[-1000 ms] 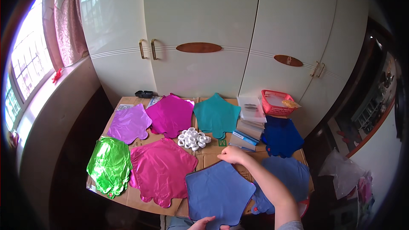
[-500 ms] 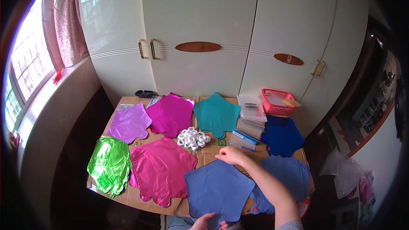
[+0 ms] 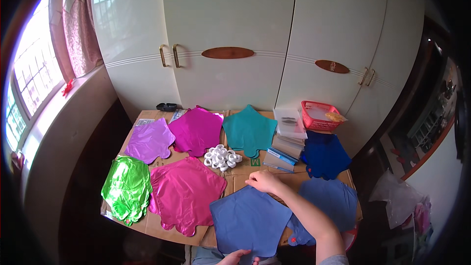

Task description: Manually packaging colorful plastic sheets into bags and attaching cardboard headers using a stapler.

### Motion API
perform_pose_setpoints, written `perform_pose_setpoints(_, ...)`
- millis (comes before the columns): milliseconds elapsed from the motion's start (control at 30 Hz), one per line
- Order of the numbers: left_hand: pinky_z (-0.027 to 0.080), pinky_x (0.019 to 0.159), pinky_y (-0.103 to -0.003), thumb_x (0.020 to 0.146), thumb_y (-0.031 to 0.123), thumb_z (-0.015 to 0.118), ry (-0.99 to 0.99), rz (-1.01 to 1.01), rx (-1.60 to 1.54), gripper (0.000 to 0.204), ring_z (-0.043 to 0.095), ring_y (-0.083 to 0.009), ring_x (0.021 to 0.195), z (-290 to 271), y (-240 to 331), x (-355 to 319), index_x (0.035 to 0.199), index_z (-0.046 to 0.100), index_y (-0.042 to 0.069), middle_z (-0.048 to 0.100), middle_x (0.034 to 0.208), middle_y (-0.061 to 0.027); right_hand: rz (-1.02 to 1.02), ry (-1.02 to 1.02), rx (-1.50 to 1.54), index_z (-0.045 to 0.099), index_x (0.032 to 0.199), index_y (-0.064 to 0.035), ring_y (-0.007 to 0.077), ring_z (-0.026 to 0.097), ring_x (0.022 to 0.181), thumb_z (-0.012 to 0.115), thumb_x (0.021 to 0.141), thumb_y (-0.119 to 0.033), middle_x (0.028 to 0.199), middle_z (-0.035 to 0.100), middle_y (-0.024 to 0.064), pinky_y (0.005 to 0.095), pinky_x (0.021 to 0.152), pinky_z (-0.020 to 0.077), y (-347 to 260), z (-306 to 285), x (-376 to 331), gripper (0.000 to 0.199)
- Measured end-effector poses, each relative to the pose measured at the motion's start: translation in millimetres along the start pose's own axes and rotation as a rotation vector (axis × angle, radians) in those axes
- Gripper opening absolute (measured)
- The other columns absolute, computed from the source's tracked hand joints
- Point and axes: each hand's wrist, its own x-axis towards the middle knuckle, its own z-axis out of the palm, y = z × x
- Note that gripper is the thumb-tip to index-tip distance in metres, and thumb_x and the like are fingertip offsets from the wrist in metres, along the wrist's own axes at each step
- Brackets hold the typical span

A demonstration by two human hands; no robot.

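A flat, uninflated greyish-blue star-shaped foil balloon (image 3: 250, 218) is spread at the table's near edge, in front of me. Its far tip is pinched between the fingers of my right hand (image 3: 264, 180), whose forearm crosses over from the right. At the near end my left hand (image 3: 235, 257) grips the balloon's lower part with thumb and fingers, partly cut off by the frame's lower edge. Under and beside my right forearm lies a stack of similar blue foil balloons (image 3: 333, 201). A pink foil balloon stack (image 3: 189, 191) lies left of the held one.
Cardboard (image 3: 196, 239) covers the table. Around it lie foil balloons in green (image 3: 126, 184), lilac (image 3: 149, 140), magenta (image 3: 197, 130), teal (image 3: 250, 130) and dark blue (image 3: 326, 156). White rings (image 3: 223, 158) are heaped mid-table. Boxes (image 3: 287, 149) and a red basket (image 3: 321, 120) stand back right.
The held balloon has shifted very slightly left, with my right hand moving along at its far tip. Both hands keep their grip.
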Motion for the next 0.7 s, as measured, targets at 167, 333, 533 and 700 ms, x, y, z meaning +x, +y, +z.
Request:
perform_pose_setpoints(167,0.049,0.063,-0.036,0.095,0.027,0.038,0.013,0.015,0.112,0.025,0.055,-0.0190,0.070,-2,1,3,0.095,0.054,0.007,0.059,0.081,-0.0062,-0.065,0.019,0.101,0.066,0.082,-0.0075,0.0285,0.064,0.072,0.064,0.083,-0.032,0.074,0.065,0.0127,0.0392,0.066,0.0481,10,-9,-3,0.025)
perform_pose_setpoints(333,0.050,0.064,-0.037,0.096,0.027,0.039,0.062,0.089,0.229,0.026,0.056,-0.0202,0.071,34,4,-7,0.099,0.055,0.007,0.060,0.082,-0.0066,-0.110,0.130,0.020,0.064,0.079,-0.0063,0.0295,0.064,0.073,0.066,0.082,-0.029,0.076,0.065,0.0130,0.0399,0.067,0.0482,18,-18,6,0.023)
perform_pose_setpoints(533,0.046,0.071,-0.033,0.098,0.019,0.042,0.164,0.125,0.311,0.019,0.047,-0.0170,0.075,69,37,4,0.110,0.044,0.004,0.054,0.087,-0.0095,-0.180,0.327,-0.292,0.059,0.079,-0.0030,0.0323,0.065,0.076,0.064,0.083,-0.024,0.081,0.061,0.0149,0.0432,0.065,0.0516,28,-19,19,0.022)
perform_pose_setpoints(700,0.045,0.071,-0.033,0.099,0.020,0.040,0.118,0.072,0.242,0.020,0.046,-0.0163,0.073,59,48,17,0.108,0.044,0.003,0.054,0.086,-0.0087,-0.215,0.440,-0.309,0.056,0.088,-0.0039,0.0312,0.065,0.073,0.063,0.083,-0.017,0.092,0.056,0.0139,0.0420,0.062,0.0530,6,-16,5,0.016)
